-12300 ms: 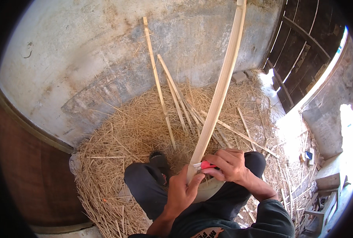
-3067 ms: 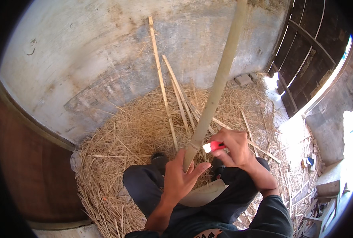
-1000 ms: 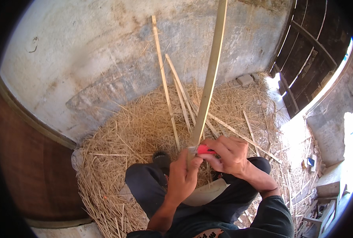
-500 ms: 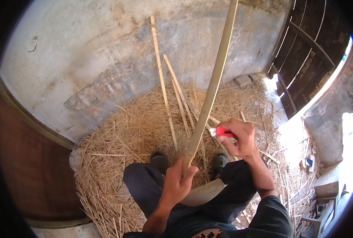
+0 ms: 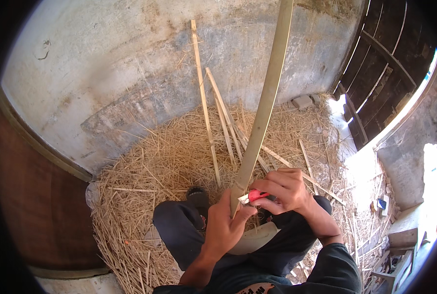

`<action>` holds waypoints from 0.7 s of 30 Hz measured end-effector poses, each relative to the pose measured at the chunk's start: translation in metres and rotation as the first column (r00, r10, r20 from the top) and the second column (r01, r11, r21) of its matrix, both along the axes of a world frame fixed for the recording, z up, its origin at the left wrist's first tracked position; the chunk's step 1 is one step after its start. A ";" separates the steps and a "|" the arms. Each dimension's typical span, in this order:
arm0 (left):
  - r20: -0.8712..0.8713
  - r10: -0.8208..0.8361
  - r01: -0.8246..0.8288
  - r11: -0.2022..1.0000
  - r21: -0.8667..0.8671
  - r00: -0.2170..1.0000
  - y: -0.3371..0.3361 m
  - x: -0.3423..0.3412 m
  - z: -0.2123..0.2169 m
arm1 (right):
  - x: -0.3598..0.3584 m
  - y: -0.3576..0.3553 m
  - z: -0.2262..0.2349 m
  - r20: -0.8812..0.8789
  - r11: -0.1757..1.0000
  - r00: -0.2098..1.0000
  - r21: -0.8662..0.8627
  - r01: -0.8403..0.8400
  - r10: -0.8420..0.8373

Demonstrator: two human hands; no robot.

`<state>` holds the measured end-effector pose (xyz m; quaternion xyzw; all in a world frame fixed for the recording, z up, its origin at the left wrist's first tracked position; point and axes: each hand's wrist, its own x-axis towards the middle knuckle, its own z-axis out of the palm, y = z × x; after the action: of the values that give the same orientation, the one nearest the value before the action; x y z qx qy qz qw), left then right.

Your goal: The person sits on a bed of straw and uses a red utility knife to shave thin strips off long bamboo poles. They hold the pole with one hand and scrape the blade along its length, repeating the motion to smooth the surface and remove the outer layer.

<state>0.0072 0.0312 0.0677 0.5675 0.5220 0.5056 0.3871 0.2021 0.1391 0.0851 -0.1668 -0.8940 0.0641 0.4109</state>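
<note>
While left hand (image 5: 227, 226) steadies cane (image 5: 264, 105), right hand (image 5: 283, 190) holds red knife (image 5: 254, 196).

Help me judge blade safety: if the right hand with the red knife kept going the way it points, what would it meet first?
The right hand points its red knife leftward at the bamboo strip, so that comes first, probably; just beyond sits the left hand gripping the strip.

Sticks (image 5: 213, 112) on straw (image 5: 150, 166) (against wall (image 5: 130, 63)), seemingly leaning.
</note>
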 end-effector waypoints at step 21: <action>-0.225 0.081 -0.075 0.996 0.038 0.971 0.002 0.004 0.005 | -0.003 -0.014 0.003 0.007 0.982 0.988 0.112 0.150 -0.152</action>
<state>0.0110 0.0333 0.0724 0.6061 0.5771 0.4602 0.2965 0.1990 0.1247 0.0882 -0.2115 -0.8841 -0.0184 0.4164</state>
